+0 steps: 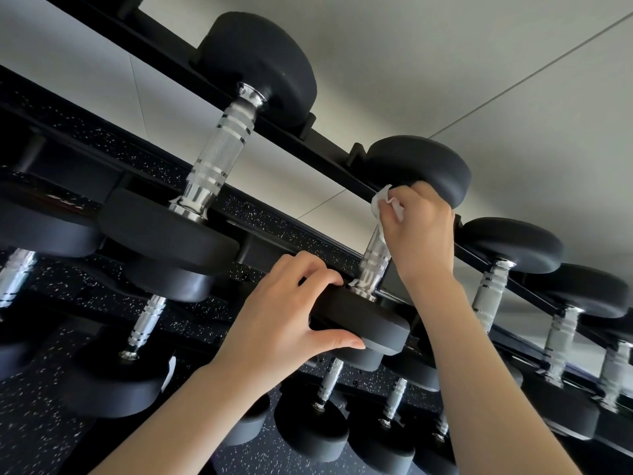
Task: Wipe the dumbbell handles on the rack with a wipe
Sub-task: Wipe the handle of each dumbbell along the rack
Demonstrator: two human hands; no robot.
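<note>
I'm bracing the near head (359, 317) of a dumbbell on the top rack rail (308, 132) with my left hand (287, 313), fingers clamped on its rim. My right hand (416, 231) is closing the wipe (385, 200) around the handle (375, 258). Knurled steel looks grippy; the weight looks heavy, the wipe soft. Neighbouring dumbbells (219, 156) are crowding both sides.

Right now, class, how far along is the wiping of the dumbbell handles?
Done: nothing can be confirmed; no handle shows visible proof of wiping. In hand: the right hand presses the white wipe onto one handle while the left hand steadies its near head. Left: at least the neighbouring handles.
</note>
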